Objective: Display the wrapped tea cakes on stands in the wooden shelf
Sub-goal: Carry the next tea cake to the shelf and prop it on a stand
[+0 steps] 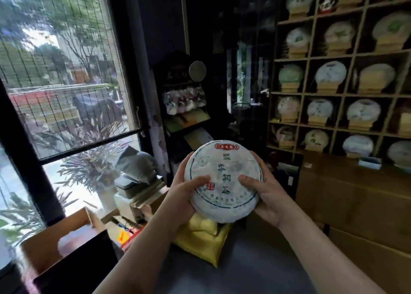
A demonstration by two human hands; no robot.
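A round tea cake [223, 181] in white paper, printed with a red label and dark characters, is held up in front of me, face toward the camera. My left hand [189, 193] grips its left edge, thumb on the face. My right hand [262, 193] grips its right edge, thumb also on the face. The wooden shelf [308, 94] stands at the right, its cubbies filled with several wrapped tea cakes on small wooden stands [327, 87].
A yellow cloth bag [204, 242] lies on the dark surface below the cake. Cardboard boxes [355, 204] stack under the shelf at right. A large window [66, 71] fills the left. A dark display rack [184, 106] stands behind, with an open box [73, 227] at lower left.
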